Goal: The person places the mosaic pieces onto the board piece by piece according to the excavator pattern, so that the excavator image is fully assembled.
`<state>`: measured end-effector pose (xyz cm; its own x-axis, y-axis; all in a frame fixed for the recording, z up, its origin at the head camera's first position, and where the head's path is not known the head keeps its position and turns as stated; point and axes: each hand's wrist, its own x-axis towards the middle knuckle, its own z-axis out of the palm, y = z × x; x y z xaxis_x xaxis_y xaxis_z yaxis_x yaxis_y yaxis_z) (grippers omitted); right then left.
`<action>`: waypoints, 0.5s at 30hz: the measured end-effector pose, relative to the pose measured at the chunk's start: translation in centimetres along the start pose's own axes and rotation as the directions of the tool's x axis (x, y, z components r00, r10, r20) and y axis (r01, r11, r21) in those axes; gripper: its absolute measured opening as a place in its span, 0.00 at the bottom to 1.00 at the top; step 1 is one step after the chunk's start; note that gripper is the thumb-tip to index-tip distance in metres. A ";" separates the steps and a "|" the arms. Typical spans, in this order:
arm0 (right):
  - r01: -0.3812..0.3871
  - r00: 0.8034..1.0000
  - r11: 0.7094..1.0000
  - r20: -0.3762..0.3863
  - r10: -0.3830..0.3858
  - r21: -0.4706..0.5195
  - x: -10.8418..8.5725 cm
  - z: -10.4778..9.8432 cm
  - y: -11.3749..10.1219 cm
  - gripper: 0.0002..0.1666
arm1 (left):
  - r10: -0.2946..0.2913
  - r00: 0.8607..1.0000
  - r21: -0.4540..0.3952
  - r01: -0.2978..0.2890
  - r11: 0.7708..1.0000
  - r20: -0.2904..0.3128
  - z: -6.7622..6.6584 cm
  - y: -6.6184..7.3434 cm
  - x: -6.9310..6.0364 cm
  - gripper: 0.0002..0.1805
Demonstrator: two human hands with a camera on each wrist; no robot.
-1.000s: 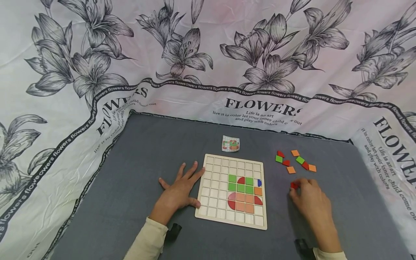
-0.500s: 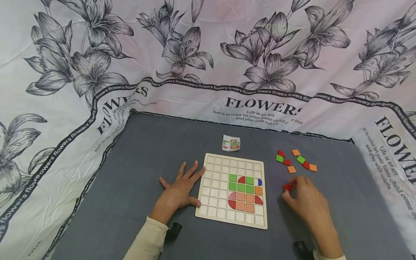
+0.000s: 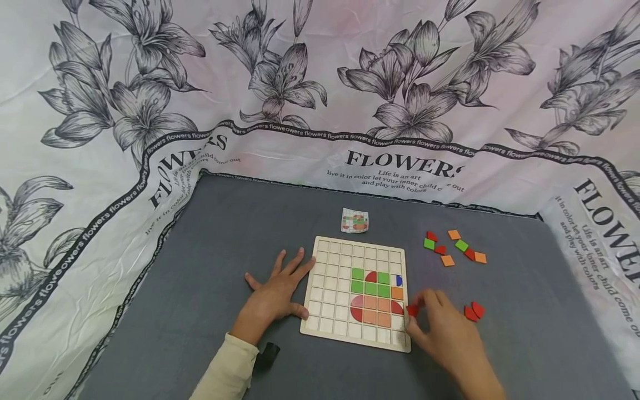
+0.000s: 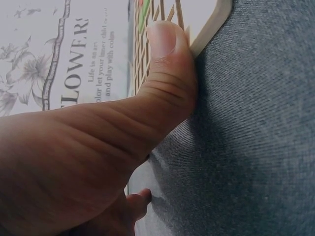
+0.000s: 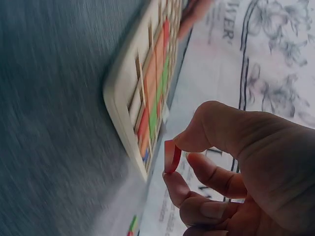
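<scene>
By the pinch of the right hand point(image 3: 445, 330), a red tile point(image 3: 412, 310) is held between thumb and fingertip, just beside the edge of the wooden grid board point(image 3: 328, 294) that faces that hand. In the right wrist view a curved side is shown on the tile, and it is gripped by its edges, apart from the board. The left hand point(image 3: 270, 297) is spread, with its thumb and a fingertip laid on the board's opposite edge.

For the tile to be seated well, it should be kept level and turned until its straight sides are matched to a cell's ridges, then let down lightly and pressed flat. The left hand's steadying touch is best kept, since so light a board could be nudged. Care is probably needed that the red quarter-round tile point(image 3: 396, 308) nearest the right fingertips is not knocked. The printed card point(image 3: 355, 221), beyond the board from both hands, could be consulted for the tile's orientation; its details are too small to be read here.

Compared with half a second ago, the right hand has been brought across toward the board with the red tile. Two loose red tiles point(image 3: 474, 311), out of sight then, are now seen on the outer side of that hand. The left hand's place is unchanged.
</scene>
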<state>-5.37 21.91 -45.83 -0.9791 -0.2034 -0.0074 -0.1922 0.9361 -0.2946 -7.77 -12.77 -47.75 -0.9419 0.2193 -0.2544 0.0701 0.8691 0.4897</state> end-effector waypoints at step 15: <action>-0.020 0.999 0.999 0.040 0.022 -0.029 -1.3 2.6 -1.7 0.17 | -0.007 1.000 -0.006 0.007 1.000 0.003 0.0 -0.1 0.0 0.65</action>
<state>-3.57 19.86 -47.86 -0.9796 -0.1943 -0.0517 -0.1740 0.9481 -0.2662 -7.76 -12.84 -47.80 -0.9413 0.2150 -0.2601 0.0621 0.8680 0.4927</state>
